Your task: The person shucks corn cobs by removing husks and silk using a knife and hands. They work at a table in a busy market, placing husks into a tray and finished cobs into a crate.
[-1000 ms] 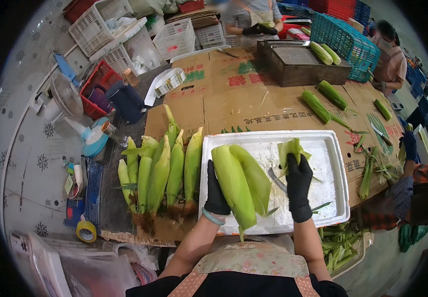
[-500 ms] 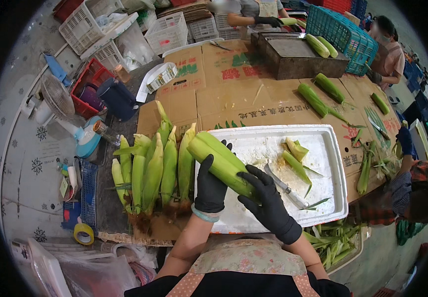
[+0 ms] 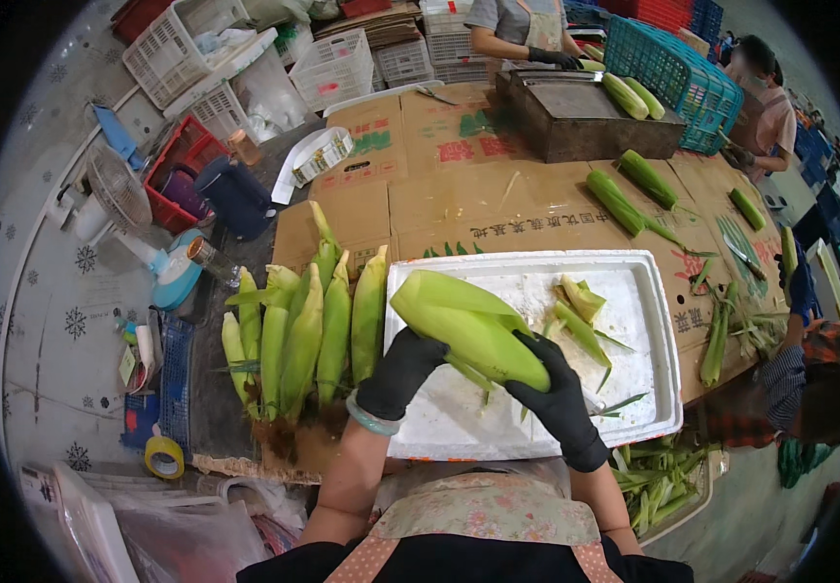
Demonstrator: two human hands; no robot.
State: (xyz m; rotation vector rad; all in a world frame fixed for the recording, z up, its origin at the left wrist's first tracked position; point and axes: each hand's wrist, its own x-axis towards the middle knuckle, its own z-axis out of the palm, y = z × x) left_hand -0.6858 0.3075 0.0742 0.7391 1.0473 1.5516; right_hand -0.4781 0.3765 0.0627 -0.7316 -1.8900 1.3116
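A pale green ear of corn in its husk (image 3: pixel 468 325) is held in both my black-gloved hands above a white foam tray (image 3: pixel 668 340). My left hand (image 3: pixel 405 374) grips its left end from below, and my right hand (image 3: pixel 561 398) closes round its right end. One husk leaf stands partly loose along the ear's upper right side. Cut husk pieces (image 3: pixel 580 330) lie in the tray beyond my right hand. Behind that hand a knife (image 3: pixel 592 400) shows only part of its handle. Left of the tray several unhusked ears of corn (image 3: pixel 301 345) lie side by side.
Flattened cardboard (image 3: pixel 497 204) covers the table. Farther right lie trimmed ears (image 3: pixel 616 201) and another knife (image 3: pixel 745 255). A metal box (image 3: pixel 585 126) and teal crate (image 3: pixel 672 83) stand at the back. Husk scraps (image 3: pixel 668 481) fill a bin at lower right. Co-workers stand at the far side and right.
The ear has been turned in my hands and a husk leaf has come partly loose. My left hand has shifted down its side; my right hand has moved to its right end, covering the knife.
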